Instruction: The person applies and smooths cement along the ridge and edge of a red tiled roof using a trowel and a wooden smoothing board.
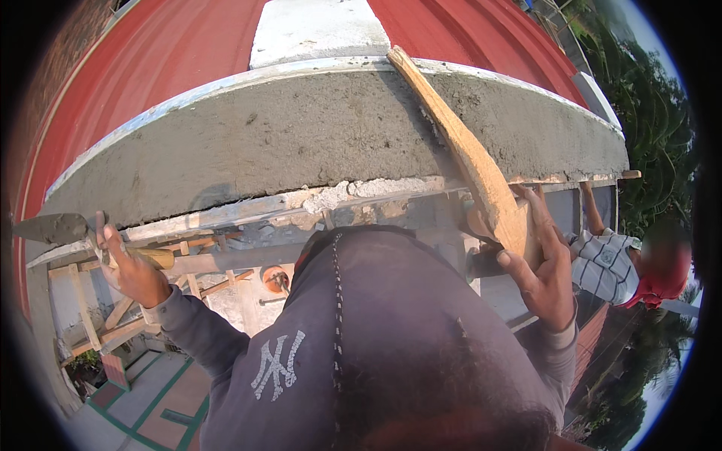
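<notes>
My left hand (135, 272) is closed about a trowel at the far left. The trowel's grey pointed blade (53, 229) points left, past the end of the wet mortar band, and its wooden handle (156, 258) sticks out to the right of my palm. My right hand (545, 274) grips the near end of a long wooden float (470, 158). The float lies slantwise over the mortar (301, 135), its far tip at the white back edge. The mortar surface is grey, fairly level and slightly rough, with small pits. Part of the right-hand grip is hidden behind the wood.
Red roofing sheets (180, 68) and a white slab (316, 34) lie beyond the mortar. A formwork board (278, 207) with crumbs of mortar runs along the near edge. Timber framing and an orange bucket (276, 279) are far below. A co-worker in a checked shirt (605, 263) is at right.
</notes>
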Demonstrator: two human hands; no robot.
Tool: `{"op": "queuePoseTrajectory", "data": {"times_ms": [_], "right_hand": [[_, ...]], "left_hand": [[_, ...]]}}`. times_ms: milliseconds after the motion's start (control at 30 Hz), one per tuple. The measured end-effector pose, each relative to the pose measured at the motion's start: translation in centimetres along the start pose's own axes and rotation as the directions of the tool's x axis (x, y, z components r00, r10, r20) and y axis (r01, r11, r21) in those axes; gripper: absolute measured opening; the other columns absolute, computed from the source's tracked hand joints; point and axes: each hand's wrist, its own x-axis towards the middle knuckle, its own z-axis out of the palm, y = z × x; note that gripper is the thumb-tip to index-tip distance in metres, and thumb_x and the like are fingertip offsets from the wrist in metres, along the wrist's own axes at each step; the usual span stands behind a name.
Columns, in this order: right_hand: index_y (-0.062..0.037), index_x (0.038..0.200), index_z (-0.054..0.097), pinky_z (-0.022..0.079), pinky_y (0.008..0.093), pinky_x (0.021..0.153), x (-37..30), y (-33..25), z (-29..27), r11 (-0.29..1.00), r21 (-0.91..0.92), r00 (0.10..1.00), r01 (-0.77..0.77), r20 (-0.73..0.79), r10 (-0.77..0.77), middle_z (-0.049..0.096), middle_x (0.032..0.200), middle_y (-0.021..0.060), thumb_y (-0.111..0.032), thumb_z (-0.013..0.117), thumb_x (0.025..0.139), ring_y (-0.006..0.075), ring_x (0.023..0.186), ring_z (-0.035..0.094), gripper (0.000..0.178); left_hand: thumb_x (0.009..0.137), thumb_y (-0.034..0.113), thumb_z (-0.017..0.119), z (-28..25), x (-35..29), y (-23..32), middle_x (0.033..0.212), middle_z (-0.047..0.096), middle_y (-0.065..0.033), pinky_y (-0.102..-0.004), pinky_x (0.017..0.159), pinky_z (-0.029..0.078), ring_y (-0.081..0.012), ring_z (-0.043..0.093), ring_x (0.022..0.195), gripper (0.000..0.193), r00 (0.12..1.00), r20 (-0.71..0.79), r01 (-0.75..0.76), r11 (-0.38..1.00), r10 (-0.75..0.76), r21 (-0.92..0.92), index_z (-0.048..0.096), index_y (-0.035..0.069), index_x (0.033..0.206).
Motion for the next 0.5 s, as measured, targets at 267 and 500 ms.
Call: {"op": "queuePoseTrajectory", "data": {"times_ms": [267, 500], "right_hand": [[0.0102, 0.159, 0.033, 0.049, 0.0426, 0.109, 1.5, -2.0, 3.6, 0.984, -0.002, 0.972, 0.180, 0.157, -0.178, 0.061, 0.135, 0.0387, -0.040, 0.081, 0.091, 0.0432, 0.128, 0.064, 0.097], [0.0022, 0.163, 0.030, 0.055, 0.0437, 0.100, 4.7, -7.6, 5.3, 0.932, -0.066, 0.871, 0.356, 0.385, -0.305, 0.064, 0.129, 0.0379, -0.044, 0.083, 0.089, 0.0476, 0.116, 0.070, 0.102]], "left_hand": [[0.110, 0.004, 0.046, 1.7, 0.0, 0.0, 0.149, 0.061, -0.0160, -0.0432, 0.114, 0.043, -0.0353, 0.057, 0.132, 0.026, 0.990, -0.097, -0.108, 0.992, 0.101, -0.064, 0.058, 0.000, 0.134], [0.104, -0.006, 0.050, 0.9, 0.8, -0.5, 0.146, 0.062, -0.0209, -0.0466, 0.118, 0.043, -0.0345, 0.060, 0.131, 0.032, 0.975, -0.091, -0.197, 0.979, 0.201, 0.047, 0.060, 0.001, 0.133]]}}
